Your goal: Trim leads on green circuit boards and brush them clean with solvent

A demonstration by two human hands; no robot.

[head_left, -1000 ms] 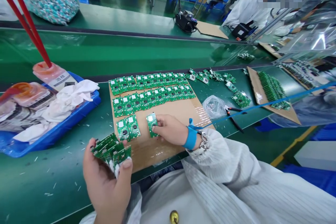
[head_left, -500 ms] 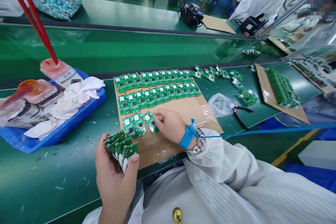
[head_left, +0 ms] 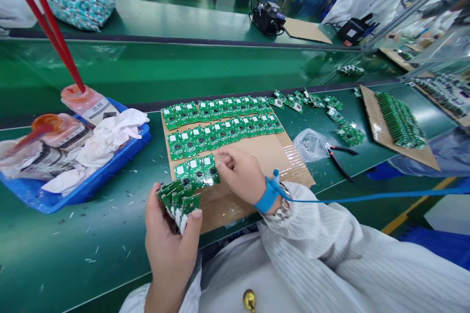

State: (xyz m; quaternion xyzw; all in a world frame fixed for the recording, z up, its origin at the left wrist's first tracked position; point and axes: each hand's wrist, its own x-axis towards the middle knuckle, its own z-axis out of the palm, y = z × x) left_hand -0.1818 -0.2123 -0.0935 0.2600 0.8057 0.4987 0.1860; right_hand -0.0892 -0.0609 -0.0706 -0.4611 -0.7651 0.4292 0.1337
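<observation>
My left hand [head_left: 172,239] is closed around a small stack of green circuit boards [head_left: 179,198], held on edge with white parts facing down toward the palm. My right hand [head_left: 240,173] has its fingers curled, the thumb and fingertips at the right edge of a circuit board [head_left: 210,170] with a white square on it. That board lies beside two others at the left of the front row on a cardboard sheet [head_left: 253,151]. Two fuller rows of boards [head_left: 223,129] lie behind. A blue strap [head_left: 268,195] circles my right wrist.
At left, a blue tray [head_left: 121,154] holds bottles and white cloths [head_left: 99,144]. Pliers [head_left: 340,161] and a clear plastic bag [head_left: 311,145] lie right of the cardboard. Loose boards [head_left: 348,133] and another loaded cardboard [head_left: 374,117] are farther right. A blue cord [head_left: 352,200] runs right.
The third board in the front row has gone from tilted to lying square against its neighbour, my right hand still at its edge. My left hand with its stack has shifted slightly right.
</observation>
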